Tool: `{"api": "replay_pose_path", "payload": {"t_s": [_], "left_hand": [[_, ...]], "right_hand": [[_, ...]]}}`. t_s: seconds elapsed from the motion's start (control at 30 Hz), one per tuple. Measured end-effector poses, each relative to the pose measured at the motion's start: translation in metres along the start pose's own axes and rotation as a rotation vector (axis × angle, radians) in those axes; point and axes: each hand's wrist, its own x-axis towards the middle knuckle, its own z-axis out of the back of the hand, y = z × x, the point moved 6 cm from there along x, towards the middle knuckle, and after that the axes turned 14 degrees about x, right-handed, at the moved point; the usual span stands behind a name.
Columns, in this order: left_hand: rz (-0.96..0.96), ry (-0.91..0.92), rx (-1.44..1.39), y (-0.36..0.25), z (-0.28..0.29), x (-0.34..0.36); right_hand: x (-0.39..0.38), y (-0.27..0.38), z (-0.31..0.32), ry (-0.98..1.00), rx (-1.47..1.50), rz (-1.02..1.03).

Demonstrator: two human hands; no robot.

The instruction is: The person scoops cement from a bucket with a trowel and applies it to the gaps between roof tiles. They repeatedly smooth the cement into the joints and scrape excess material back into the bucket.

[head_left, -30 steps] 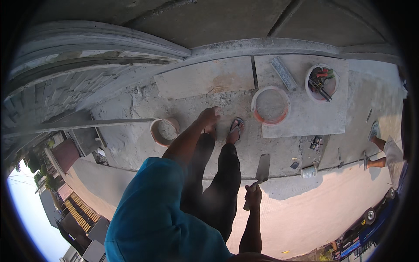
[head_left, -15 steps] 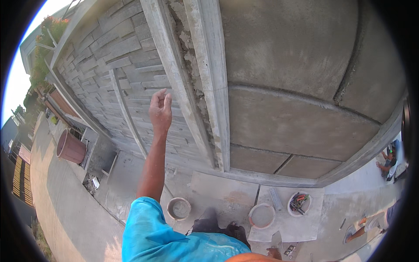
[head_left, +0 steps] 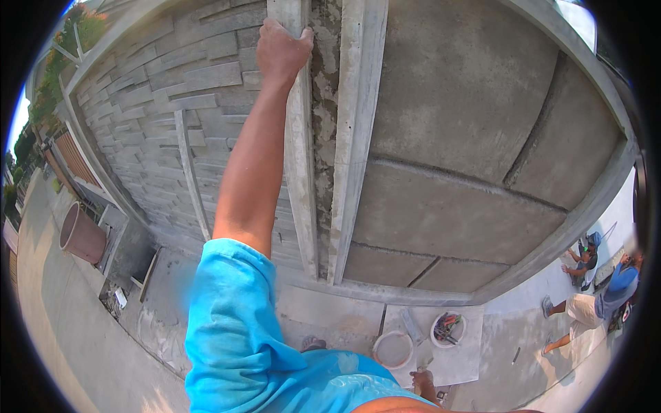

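Note:
My left hand (head_left: 282, 54) is raised high, its fingers curled round the left of two long, pale grey upright boards (head_left: 297, 138). The right board (head_left: 354, 138) stands beside it, with a strip of rough mortar (head_left: 323, 144) between the two. Low down by my body, my right hand (head_left: 423, 378) is closed on the handle of what looks like a trowel (head_left: 425, 358), its grey blade pointing up toward the wall. Close to that hand is a round tub (head_left: 393, 350) with grey contents.
Stacked grey stone cladding (head_left: 158, 124) covers the wall at left; smooth plaster panels (head_left: 454, 186) with grooves fill the right. A tool bucket (head_left: 448, 329) stands on a sheet (head_left: 468, 368). Two people (head_left: 585, 261), (head_left: 606, 296) are at far right. A planter (head_left: 82, 233) stands left.
My left hand has gone from free in the air up to the left board and closed on it. My right hand shows more now. The view has shifted, bringing the people at right further in.

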Motion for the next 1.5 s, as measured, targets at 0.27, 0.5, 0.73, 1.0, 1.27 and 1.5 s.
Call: {"api": "replay_pose_path", "payload": {"t_s": [0.27,0.5,0.73,1.0,1.27,1.5], "left_hand": [[-0.059,-0.017,0.031,-0.006,-0.004,0.004],[-0.068,-0.047,0.041,-0.009,-0.009,0.002],[-0.021,-0.034,0.078,-0.007,0.0,-0.003],[-0.125,0.117,-0.004,0.005,0.007,0.007],[-0.201,0.212,-0.399,0.078,0.055,-0.065],[0.387,0.673,-0.485,0.269,0.026,-0.282]], "right_hand": [[-0.055,-0.041,-0.035,0.127,0.16,-0.141],[-0.056,0.002,-0.068,0.026,-0.023,-0.122],[-0.077,0.09,-0.112,-0.091,-0.355,0.129],[-0.265,0.448,-0.17,-0.16,-0.465,1.25],[-0.489,0.656,-0.187,-0.312,-0.726,1.782],[-0.524,0.701,-0.22,-0.666,-1.135,2.12]]}}
